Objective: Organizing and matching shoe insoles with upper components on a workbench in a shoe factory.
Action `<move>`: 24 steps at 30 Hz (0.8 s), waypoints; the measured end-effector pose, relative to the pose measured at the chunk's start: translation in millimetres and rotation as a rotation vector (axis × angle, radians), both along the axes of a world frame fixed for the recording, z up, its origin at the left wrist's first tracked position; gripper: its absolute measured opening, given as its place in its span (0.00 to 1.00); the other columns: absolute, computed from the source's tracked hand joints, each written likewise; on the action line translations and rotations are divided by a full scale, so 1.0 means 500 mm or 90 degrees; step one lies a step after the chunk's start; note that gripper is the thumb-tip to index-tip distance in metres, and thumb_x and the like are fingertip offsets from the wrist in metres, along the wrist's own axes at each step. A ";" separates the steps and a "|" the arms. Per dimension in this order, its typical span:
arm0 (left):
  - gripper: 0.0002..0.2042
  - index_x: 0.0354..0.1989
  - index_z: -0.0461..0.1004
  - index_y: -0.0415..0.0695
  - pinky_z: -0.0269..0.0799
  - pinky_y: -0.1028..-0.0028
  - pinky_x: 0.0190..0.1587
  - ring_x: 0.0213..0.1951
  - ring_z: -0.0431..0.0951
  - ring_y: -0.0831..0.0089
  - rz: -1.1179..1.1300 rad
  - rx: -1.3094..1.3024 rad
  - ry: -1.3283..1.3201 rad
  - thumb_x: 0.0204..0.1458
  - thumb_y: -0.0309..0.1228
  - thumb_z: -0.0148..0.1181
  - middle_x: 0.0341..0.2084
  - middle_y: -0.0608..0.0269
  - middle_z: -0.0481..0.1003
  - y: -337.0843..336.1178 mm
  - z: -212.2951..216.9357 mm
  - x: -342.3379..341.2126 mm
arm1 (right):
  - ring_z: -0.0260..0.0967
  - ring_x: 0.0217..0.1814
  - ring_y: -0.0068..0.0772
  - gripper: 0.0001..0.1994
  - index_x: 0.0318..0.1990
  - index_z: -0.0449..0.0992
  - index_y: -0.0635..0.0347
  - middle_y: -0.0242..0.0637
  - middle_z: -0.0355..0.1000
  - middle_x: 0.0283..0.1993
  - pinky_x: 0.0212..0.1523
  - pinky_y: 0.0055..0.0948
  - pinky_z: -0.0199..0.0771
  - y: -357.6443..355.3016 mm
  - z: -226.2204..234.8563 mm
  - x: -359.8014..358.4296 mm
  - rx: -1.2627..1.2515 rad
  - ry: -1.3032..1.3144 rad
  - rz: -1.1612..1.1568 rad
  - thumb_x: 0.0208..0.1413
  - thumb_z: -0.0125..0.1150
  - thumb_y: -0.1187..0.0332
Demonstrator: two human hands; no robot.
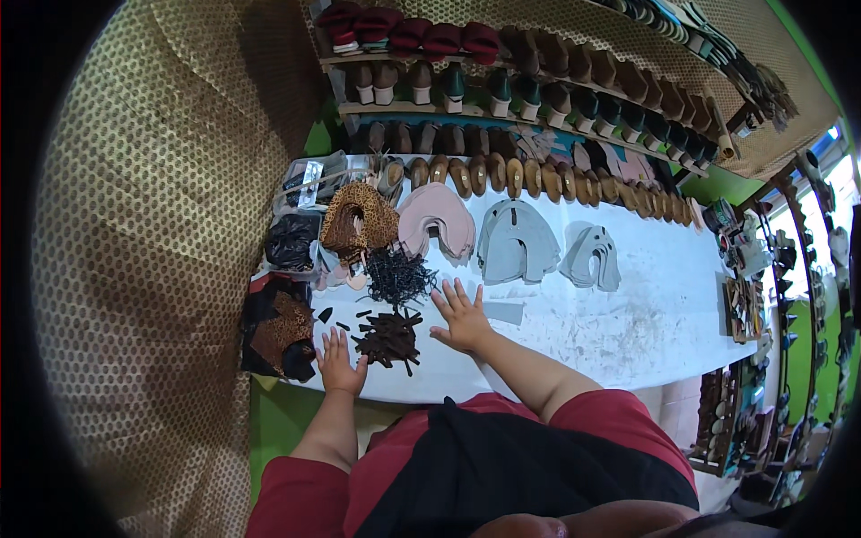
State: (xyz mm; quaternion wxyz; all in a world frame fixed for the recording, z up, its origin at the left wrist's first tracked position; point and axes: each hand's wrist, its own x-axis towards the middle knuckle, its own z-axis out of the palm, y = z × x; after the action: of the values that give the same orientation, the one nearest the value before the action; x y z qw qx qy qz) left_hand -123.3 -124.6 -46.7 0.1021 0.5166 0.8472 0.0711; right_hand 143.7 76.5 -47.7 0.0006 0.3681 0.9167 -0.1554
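Observation:
My left hand [340,363] lies palm down at the front edge of the white table [646,305], fingers spread and holding nothing. Right beside it sits a heap of short dark brown strips [391,341]. On the other side of that heap my right hand [463,321] rests flat with fingers apart, also without anything in it. Just beyond is a tangle of thin black straps [399,276]. A flat grey strip [504,312] lies by my right wrist. A few small dark pieces [326,315] are scattered near my left fingertips.
Behind stand stacked leopard-print pieces [359,215], pink U-shaped pieces [437,215] and grey cut pieces [517,242]. Brown shoe lasts [515,177] line the back, below shelves of heeled shoes [499,93]. Black bags [294,240] crowd the left; a tool rack [741,309] borders the right.

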 end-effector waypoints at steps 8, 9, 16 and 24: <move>0.41 0.72 0.53 0.44 0.37 0.48 0.73 0.75 0.45 0.52 0.005 -0.003 0.005 0.49 0.42 0.62 0.74 0.52 0.48 -0.001 -0.006 0.002 | 0.23 0.83 0.52 0.44 0.77 0.43 0.47 0.45 0.32 0.81 0.70 0.75 0.20 0.018 -0.017 -0.005 -0.006 0.020 -0.034 0.59 0.45 0.35; 0.42 0.72 0.53 0.44 0.36 0.49 0.73 0.75 0.44 0.53 0.002 0.002 0.014 0.49 0.44 0.62 0.74 0.53 0.48 0.000 -0.010 -0.001 | 0.23 0.83 0.52 0.44 0.77 0.43 0.47 0.45 0.32 0.81 0.70 0.75 0.20 0.026 -0.022 -0.008 -0.008 0.021 -0.032 0.59 0.45 0.35; 0.41 0.72 0.54 0.43 0.38 0.48 0.72 0.74 0.46 0.51 0.000 0.011 0.014 0.49 0.42 0.62 0.74 0.52 0.49 -0.003 -0.009 -0.001 | 0.27 0.82 0.55 0.44 0.76 0.44 0.47 0.47 0.35 0.80 0.69 0.77 0.23 0.033 -0.022 -0.014 0.040 0.028 0.000 0.59 0.47 0.35; 0.42 0.72 0.54 0.44 0.37 0.49 0.73 0.75 0.45 0.53 0.004 0.026 0.008 0.49 0.43 0.63 0.74 0.54 0.49 -0.007 -0.011 -0.003 | 0.27 0.82 0.55 0.43 0.76 0.45 0.46 0.47 0.36 0.80 0.69 0.76 0.21 0.020 -0.013 -0.021 0.030 0.045 0.001 0.58 0.47 0.36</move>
State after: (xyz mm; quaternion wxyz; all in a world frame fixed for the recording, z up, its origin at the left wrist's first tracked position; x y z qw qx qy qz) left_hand -124.7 -127.8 -52.2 0.0860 0.5162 0.8478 0.0858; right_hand 133.3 86.6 -54.2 -0.0406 0.3618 0.9198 -0.1464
